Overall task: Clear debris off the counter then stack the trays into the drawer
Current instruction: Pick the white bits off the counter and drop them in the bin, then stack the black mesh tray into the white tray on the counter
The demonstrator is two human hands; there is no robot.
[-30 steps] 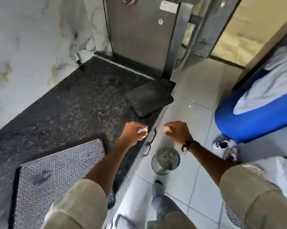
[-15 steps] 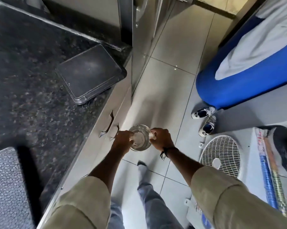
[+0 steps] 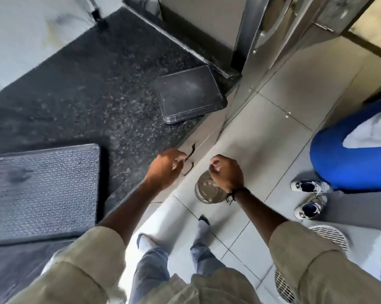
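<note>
My left hand (image 3: pixel 165 167) hovers at the counter's front edge with loosely curled, parted fingers and nothing in it. Beside it, my right hand (image 3: pixel 226 172) is curled in a loose fist above a round metal bin (image 3: pixel 207 193) on the floor; I see nothing held. Pale scraps lie inside the bin. A small dark tray (image 3: pixel 189 93) sits on the black granite counter (image 3: pixel 97 95) near its far right corner. A large textured grey tray (image 3: pixel 45 191) lies on the counter at the near left. Two drawer handles (image 3: pixel 191 150) show on the cabinet front just past my left hand.
A steel fridge-like cabinet (image 3: pixel 261 29) stands beyond the counter. On the tiled floor are a blue barrel (image 3: pixel 349 163), a pair of sneakers (image 3: pixel 307 196) and a white fan grille (image 3: pixel 329 235). My legs and feet are below the hands.
Both hands carried white scraps from the counter to over the bin; now they have lifted from the bin with no scraps visible. The camera has swung back toward the counter.
</note>
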